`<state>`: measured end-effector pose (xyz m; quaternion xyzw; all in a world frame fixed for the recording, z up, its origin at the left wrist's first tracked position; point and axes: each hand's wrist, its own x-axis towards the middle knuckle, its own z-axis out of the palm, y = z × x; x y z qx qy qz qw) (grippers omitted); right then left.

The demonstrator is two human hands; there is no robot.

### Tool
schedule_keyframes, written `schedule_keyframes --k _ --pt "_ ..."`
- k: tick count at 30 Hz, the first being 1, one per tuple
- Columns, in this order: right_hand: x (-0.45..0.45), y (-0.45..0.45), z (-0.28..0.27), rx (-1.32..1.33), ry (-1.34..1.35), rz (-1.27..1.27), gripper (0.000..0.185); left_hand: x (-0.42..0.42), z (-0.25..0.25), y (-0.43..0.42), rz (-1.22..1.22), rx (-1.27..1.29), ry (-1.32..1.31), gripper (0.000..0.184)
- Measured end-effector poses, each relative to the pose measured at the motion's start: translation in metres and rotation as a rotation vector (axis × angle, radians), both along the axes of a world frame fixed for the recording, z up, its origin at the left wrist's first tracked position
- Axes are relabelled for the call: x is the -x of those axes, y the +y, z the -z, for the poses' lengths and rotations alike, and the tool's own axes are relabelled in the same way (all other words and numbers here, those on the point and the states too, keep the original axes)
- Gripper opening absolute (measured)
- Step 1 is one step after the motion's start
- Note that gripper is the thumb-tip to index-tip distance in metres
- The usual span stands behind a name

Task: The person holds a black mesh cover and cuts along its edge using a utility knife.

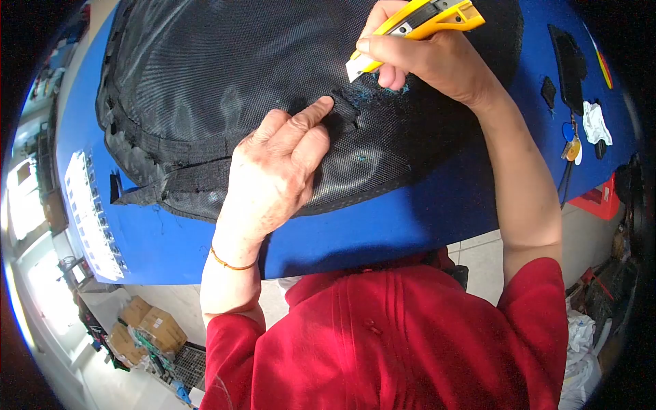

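A large piece of black mesh fabric with a bound edge lies over the blue table. My left hand rests on it, most fingers bent into the fabric and one fingertip pressed beside a short black strap. The thumb of that hand is hidden. Up and to the right, my right hand is closed round a yellow utility knife. Its pale blade tip points down and left, just above the strap. Loose bluish threads show on the mesh beneath my right hand.
On the blue table, a long black object, keys and crumpled white paper lie at the right. A white strip of small dark pieces is at the left edge. Cardboard boxes stand on the floor.
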<state>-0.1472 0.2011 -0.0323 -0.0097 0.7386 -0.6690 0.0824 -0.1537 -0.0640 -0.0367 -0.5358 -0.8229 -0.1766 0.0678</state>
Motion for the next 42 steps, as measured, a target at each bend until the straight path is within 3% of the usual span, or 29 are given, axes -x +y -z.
schedule_keyframes --k 17,19,28,30,33,40,42 --pt "-0.008 -0.008 -0.008 0.005 -0.05 0.0 0.01 0.002 -0.006 0.0 0.016 -0.043 -0.013 0.019" --pt "-0.014 -0.012 0.004 -0.165 0.22 0.009 0.015 0.002 -0.006 0.0 0.013 -0.041 -0.024 0.019" --pt "-0.016 -0.015 0.014 -0.211 0.27 -0.072 0.015 0.002 -0.005 -0.001 0.016 -0.039 -0.022 0.02" --pt "-0.014 -0.014 0.017 -0.275 0.407 -0.079 0.015 0.002 -0.005 -0.001 0.012 -0.042 -0.016 0.019" --pt "-0.015 -0.014 0.011 -0.286 0.292 -0.072 0.015 0.002 -0.006 -0.002 0.015 -0.028 -0.013 0.02" --pt "-0.016 -0.014 0.017 -0.321 0.322 -0.087 0.013 0.003 -0.003 -0.002 0.016 -0.032 -0.007 0.022" --pt "-0.013 -0.008 0.025 -0.392 0.49 -0.162 0.013 0.003 -0.003 -0.002 0.014 -0.038 -0.002 0.021"
